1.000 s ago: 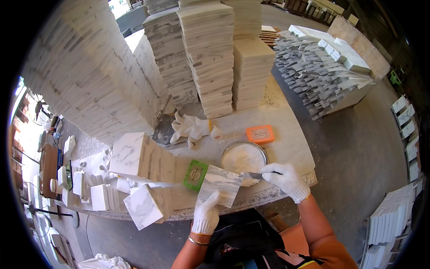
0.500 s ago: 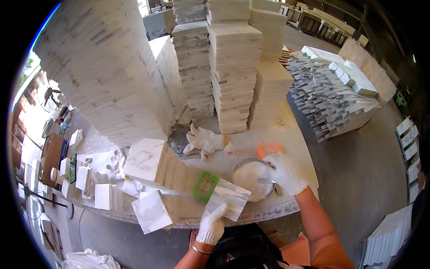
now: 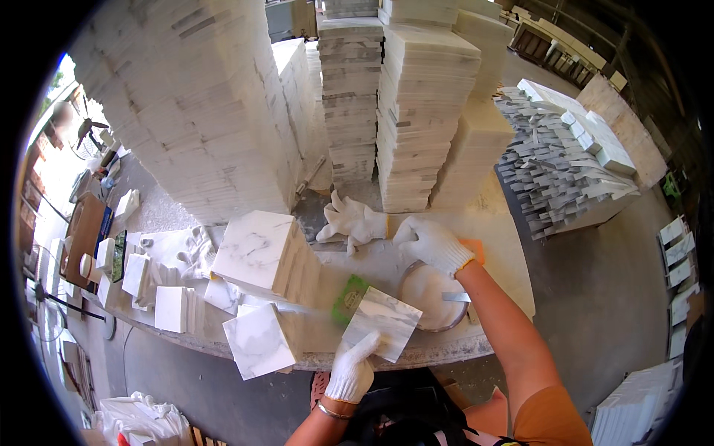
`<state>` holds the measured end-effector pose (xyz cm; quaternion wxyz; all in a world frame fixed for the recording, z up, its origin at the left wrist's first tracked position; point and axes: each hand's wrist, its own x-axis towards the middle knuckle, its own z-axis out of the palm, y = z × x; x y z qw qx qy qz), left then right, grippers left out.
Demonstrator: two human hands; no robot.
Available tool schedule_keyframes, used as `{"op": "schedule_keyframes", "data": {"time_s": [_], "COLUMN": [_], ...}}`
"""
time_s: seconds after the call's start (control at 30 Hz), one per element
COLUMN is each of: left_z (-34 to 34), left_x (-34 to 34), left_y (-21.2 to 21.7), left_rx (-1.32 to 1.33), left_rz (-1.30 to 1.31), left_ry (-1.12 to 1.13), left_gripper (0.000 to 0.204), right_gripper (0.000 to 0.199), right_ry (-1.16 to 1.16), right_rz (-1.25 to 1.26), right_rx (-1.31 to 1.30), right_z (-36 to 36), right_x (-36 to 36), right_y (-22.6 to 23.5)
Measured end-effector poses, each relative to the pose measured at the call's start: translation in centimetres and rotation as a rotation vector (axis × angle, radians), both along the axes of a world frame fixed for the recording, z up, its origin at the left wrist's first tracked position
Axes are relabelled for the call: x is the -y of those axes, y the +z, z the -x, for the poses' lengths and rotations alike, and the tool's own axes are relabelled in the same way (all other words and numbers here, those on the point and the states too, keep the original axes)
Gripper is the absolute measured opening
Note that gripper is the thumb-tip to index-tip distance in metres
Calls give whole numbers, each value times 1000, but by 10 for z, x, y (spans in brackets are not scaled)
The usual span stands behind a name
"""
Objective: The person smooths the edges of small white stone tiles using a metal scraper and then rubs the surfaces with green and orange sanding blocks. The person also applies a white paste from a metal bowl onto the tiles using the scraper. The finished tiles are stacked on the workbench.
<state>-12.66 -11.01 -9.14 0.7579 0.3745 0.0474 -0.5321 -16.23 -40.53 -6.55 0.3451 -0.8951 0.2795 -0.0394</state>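
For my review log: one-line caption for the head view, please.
Gloved left hand holds a marble tile on the workbench; right hand reaches past a round bowl.

Single head view — looks steeply down, close over workbench (image 3: 476,349) edge.

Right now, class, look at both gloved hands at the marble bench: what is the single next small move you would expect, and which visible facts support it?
Probably the right hand closes on the orange block it reaches over, beyond the round bowl. The left hand already steadies a marble tile at the bench edge, beside the green pad.
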Motion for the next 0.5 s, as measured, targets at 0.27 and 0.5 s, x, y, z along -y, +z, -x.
{"op": "schedule_keyframes", "data": {"time_s": [0.27,0.5], "left_z": [4,9], "left_x": [1,-3], "left_y": [-14,-4], "left_rx": [51,48], "left_rz": [15,35], "left_ry": [10,-2], "left_gripper": [46,45], "right_gripper": [35,34], "right_ry": [57,-20], "right_rz": [-179,-263], "right_rx": [187,197], "right_z": [103,147], "right_x": [-68,-89], "right_y": [70,66]}}
